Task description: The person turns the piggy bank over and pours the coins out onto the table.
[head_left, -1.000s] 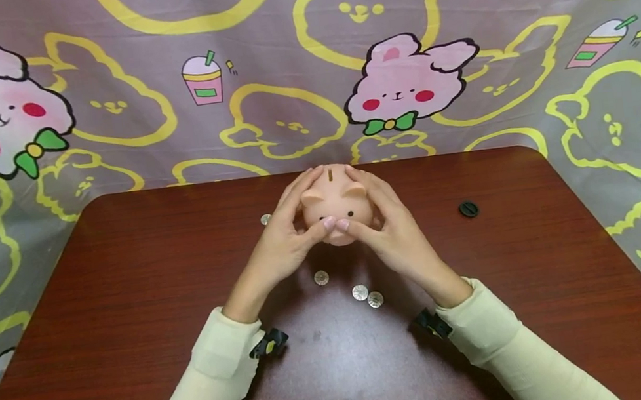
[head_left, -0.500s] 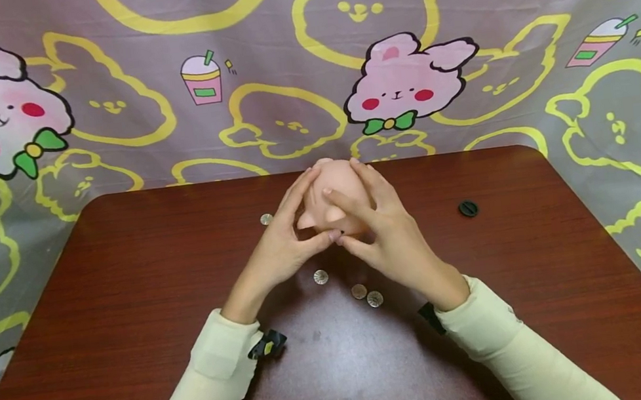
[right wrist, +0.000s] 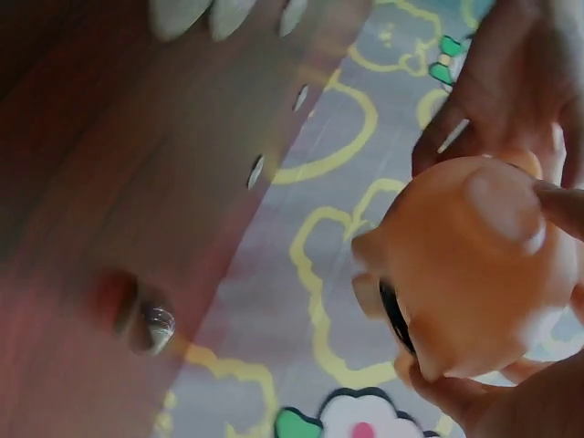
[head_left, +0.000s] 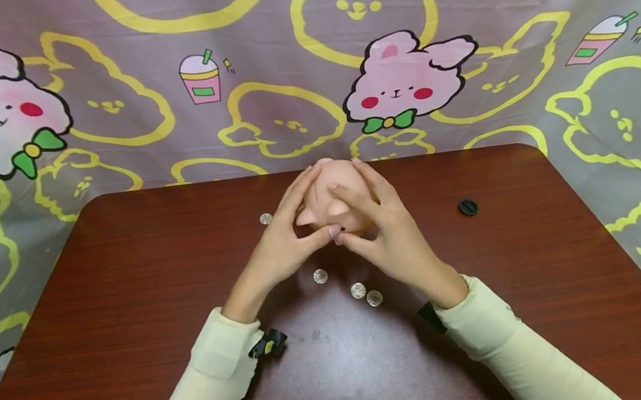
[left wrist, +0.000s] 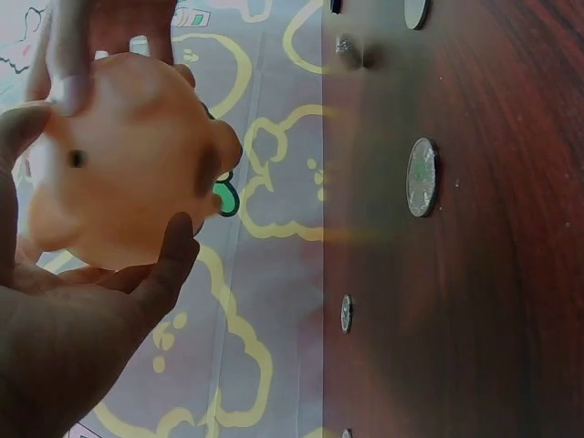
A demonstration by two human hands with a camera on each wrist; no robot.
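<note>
A peach-coloured piggy bank (head_left: 339, 188) is held between my two hands above the far part of the table, its head tipped down toward me. My left hand (head_left: 281, 244) grips its left side, thumb at the face. Opposite it, my right hand (head_left: 393, 231) grips the other side, with one finger bent over the top near an ear. In the right wrist view a dark opening (right wrist: 397, 315) shows on the bank's underside, near its stubby feet. Several silver coins lie below, among them a coin (head_left: 320, 276). A blurred shiny disc (right wrist: 160, 327) shows near the tabletop.
A round black cap (head_left: 468, 207) lies on the dark red-brown table (head_left: 146, 286), right of the bank. Another coin (head_left: 266, 219) is just left of the left hand. A cartoon-print cloth (head_left: 273, 47) hangs behind the table's far edge.
The piggy bank has tipped and turned, so its face points down and its top shows more. My right index finger has shifted onto its top. Over the last half second the pose hardly differs.
</note>
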